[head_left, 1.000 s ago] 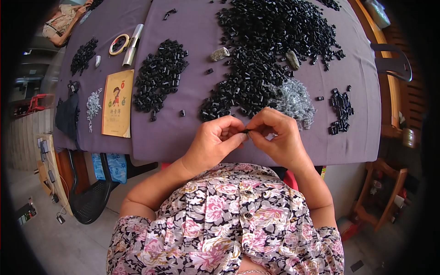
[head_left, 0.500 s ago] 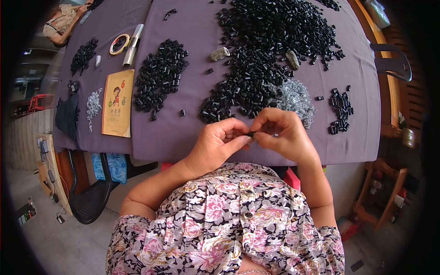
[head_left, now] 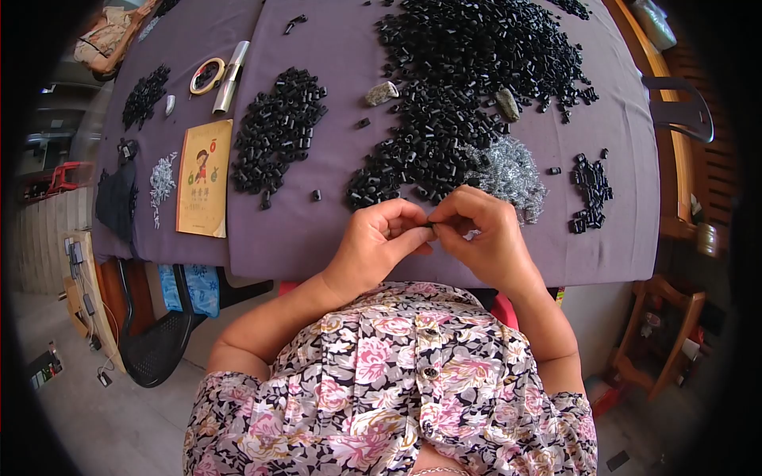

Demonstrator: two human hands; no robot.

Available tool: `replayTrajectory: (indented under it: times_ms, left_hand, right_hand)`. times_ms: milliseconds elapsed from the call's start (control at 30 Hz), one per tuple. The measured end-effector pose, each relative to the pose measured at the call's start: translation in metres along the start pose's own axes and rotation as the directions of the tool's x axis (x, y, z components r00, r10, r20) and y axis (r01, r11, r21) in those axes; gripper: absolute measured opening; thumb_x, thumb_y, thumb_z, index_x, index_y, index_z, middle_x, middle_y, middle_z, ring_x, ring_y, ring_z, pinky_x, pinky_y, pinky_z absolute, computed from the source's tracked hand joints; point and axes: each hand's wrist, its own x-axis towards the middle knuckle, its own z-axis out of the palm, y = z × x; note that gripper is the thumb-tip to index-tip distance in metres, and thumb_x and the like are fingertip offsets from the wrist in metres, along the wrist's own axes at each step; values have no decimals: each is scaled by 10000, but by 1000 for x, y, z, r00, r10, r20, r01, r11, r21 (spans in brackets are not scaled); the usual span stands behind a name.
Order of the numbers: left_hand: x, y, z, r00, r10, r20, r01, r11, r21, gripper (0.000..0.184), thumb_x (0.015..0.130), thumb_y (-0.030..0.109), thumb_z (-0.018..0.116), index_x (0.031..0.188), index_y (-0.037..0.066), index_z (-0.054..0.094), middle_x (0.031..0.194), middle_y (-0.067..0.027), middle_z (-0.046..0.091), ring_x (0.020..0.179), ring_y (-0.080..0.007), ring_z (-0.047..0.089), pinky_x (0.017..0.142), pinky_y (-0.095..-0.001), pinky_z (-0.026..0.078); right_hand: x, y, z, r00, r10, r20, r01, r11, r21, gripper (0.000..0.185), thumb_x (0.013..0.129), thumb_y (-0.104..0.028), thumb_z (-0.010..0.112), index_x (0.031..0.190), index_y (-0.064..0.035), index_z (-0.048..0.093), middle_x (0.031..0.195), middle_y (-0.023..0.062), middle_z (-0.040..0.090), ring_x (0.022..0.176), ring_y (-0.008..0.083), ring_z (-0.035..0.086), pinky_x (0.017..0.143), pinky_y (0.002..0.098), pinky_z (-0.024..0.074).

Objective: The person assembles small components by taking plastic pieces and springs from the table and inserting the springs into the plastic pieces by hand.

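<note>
Over the near edge of the table, my left hand (head_left: 379, 242) pinches a small black plastic piece (head_left: 429, 225), mostly hidden by the fingertips. My right hand (head_left: 482, 234) meets it there, thumb and forefinger closed at the piece's right end. Something small and shiny shows under the right fingers, too little of it to name. Just beyond the hands lies a big heap of black plastic pieces (head_left: 432, 127). A pile of small clear or silvery springs (head_left: 512, 176) touches that heap on its right side.
Another black heap (head_left: 279, 135) lies left, beside a yellow booklet (head_left: 204, 178), a tape roll (head_left: 207, 77) and a shiny cylinder (head_left: 230, 78). Two stones (head_left: 382, 94) rest by the main heap. A small black group (head_left: 590, 193) is at right; a chair (head_left: 163, 341) stands at lower left.
My right hand has shifted slightly left, its thumb and forefinger closing in at the black piece. My left hand has barely moved. The piles look the same.
</note>
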Motion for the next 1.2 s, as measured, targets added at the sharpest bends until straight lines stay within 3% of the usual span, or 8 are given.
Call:
replayTrajectory:
  times_ms: [167, 267, 400, 533, 800, 1200]
  left_hand:
    - [4, 0, -3, 999, -39, 7, 39, 999, -17, 145, 974, 79, 623, 1092, -4, 634, 1018, -85, 696, 880, -144, 699, 831, -286, 579]
    - [6, -3, -5, 999, -47, -24, 43, 990, -137, 146, 977, 100, 594, 1088, 11, 623, 1022, -85, 690, 912, -158, 696, 845, -305, 575]
    - [9, -3, -1, 1000, -11, -2, 10, 916, -401, 158, 975, 112, 576, 1110, 34, 605, 1055, -79, 675, 939, -169, 674, 857, -337, 562]
    - [11, -5, -2, 997, -60, 55, 79, 876, -475, 172, 975, 133, 572, 1111, 34, 610, 1043, -71, 669, 921, -166, 674, 892, -353, 553]
    - [8, -8, -3, 981, -188, 46, 192, 913, -361, 226, 998, 125, 511, 1138, 6, 641, 1043, -71, 682, 933, -148, 678, 861, -336, 564]
    - [1, -11, 4, 979, -199, 37, 198, 907, -371, 232, 1016, 122, 483, 1136, 0, 641, 1052, -66, 670, 944, -139, 667, 856, -340, 571]
  right_hand:
    - [-4, -4, 0, 998, -51, -22, 50, 998, -48, 154, 822, 30, 698, 974, 7, 709, 860, 113, 642, 743, 214, 683, 654, 307, 542]
    - [-3, -9, -6, 999, -26, 38, 27, 999, -21, 318, 814, 0, 724, 1129, -18, 689, 951, 126, 646, 793, 262, 692, 687, 332, 558]
    - [0, -5, 9, 979, -206, -10, 196, 943, -268, 548, 777, -133, 788, 1287, -52, 605, 1060, 112, 616, 851, 288, 664, 717, 369, 570]
    - [8, 8, 24, 914, -403, -43, 297, 739, -605, 551, 715, -171, 779, 1222, -24, 621, 1028, 84, 610, 934, 245, 644, 737, 350, 564]
    - [4, 19, 28, 937, -349, 26, 306, 780, -546, 471, 719, -157, 776, 1144, -22, 627, 998, 90, 597, 907, 265, 646, 732, 359, 560]
    - [-4, 17, 29, 964, -266, 13, 250, 887, -389, 396, 744, -130, 764, 1099, -12, 634, 949, 121, 595, 854, 316, 656, 704, 403, 555]
